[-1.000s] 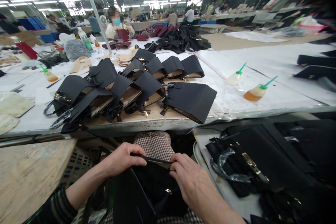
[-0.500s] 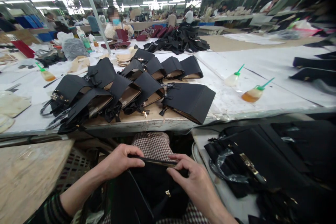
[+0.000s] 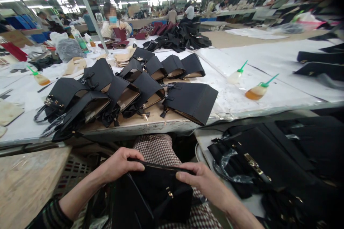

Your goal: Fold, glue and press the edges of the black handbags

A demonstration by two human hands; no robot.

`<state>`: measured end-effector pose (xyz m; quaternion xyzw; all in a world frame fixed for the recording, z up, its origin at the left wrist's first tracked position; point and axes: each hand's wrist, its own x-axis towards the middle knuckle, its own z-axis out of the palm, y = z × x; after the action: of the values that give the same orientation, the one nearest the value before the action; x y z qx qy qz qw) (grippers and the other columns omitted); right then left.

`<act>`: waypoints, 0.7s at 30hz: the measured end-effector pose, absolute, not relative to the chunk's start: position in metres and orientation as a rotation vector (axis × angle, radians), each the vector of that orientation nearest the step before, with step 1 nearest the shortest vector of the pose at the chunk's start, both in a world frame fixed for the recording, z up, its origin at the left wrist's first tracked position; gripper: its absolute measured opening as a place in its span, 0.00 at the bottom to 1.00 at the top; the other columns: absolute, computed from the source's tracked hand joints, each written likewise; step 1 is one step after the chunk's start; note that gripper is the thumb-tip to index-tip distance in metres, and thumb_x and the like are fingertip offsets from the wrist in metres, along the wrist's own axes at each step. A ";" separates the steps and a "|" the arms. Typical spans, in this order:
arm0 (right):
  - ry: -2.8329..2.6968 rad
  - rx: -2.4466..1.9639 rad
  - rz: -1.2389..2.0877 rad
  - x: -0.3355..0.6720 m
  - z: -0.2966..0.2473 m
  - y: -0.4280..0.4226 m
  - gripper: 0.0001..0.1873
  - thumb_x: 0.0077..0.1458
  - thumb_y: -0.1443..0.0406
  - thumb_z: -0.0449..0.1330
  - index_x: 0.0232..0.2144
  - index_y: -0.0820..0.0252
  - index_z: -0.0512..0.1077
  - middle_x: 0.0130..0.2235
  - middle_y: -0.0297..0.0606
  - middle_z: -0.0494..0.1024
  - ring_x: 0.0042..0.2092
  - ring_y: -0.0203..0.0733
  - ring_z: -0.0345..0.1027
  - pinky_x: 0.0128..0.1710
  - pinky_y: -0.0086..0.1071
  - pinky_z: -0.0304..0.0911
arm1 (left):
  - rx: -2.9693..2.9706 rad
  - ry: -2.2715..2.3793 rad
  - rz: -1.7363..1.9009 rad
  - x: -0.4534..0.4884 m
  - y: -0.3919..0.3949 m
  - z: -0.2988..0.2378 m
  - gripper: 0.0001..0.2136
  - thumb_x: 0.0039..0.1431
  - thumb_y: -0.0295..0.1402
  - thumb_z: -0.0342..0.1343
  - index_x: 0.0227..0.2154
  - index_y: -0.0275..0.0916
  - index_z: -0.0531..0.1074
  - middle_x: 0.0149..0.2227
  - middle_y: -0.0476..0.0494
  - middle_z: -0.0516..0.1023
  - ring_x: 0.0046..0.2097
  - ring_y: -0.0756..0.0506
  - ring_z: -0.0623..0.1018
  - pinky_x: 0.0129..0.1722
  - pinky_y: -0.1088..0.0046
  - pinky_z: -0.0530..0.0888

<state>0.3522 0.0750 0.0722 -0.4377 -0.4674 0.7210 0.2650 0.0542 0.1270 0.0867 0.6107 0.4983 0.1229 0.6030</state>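
Observation:
A black handbag (image 3: pixel 161 196) with small gold hardware lies in my lap, over a checked cloth (image 3: pixel 154 146). My left hand (image 3: pixel 126 164) pinches the left end of its upper edge between thumb and fingers. At the right end of that same edge, my right hand (image 3: pixel 195 175) grips with the thumb on the near side and the fingers behind. The edge is stretched nearly straight between both hands. The bag's lower part runs out of view at the bottom.
Several black bag bodies (image 3: pixel 147 87) lie on the white worktable (image 3: pixel 228 103) ahead. Glue bottles with green nozzles (image 3: pixel 256 91) stand on it. More black bags (image 3: pixel 258 150) are stacked at my right, a wooden board (image 3: pixel 29 182) at my left. A masked co-worker (image 3: pixel 114 25) sits across.
My right hand has slid outward to the right along the bag's edge, and its fingers have closed over it. The edge's gap has narrowed. The view has shifted slightly.

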 end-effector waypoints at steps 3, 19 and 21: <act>-1.233 -1.148 1.961 0.354 0.068 0.077 0.15 0.57 0.57 0.65 0.42 0.60 0.82 0.35 0.37 0.83 0.37 0.44 0.75 0.38 0.32 0.68 | 1.386 1.151 0.281 0.055 0.130 0.085 0.09 0.51 0.35 0.64 0.33 0.35 0.79 0.31 0.50 0.77 0.34 0.49 0.72 0.35 0.76 0.67; -1.482 -1.530 1.251 0.337 0.037 0.061 0.19 0.59 0.50 0.59 0.35 0.57 0.80 0.32 0.33 0.81 0.35 0.44 0.72 0.31 0.27 0.65 | 2.156 1.077 0.095 0.070 0.138 0.100 0.12 0.55 0.37 0.64 0.43 0.48 0.76 0.41 0.53 0.80 0.45 0.45 0.77 0.45 0.75 0.66; -1.477 -1.535 1.261 0.336 0.038 0.061 0.19 0.59 0.50 0.59 0.38 0.56 0.80 0.32 0.32 0.81 0.35 0.43 0.72 0.32 0.27 0.65 | 2.174 1.057 0.138 0.075 0.138 0.100 0.14 0.54 0.37 0.66 0.43 0.47 0.74 0.43 0.54 0.79 0.45 0.46 0.76 0.45 0.76 0.66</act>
<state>0.3364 0.0607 0.0383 -0.5859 -0.5638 0.4813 0.3273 0.0750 0.1382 0.0995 0.8403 0.4086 0.0532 0.3522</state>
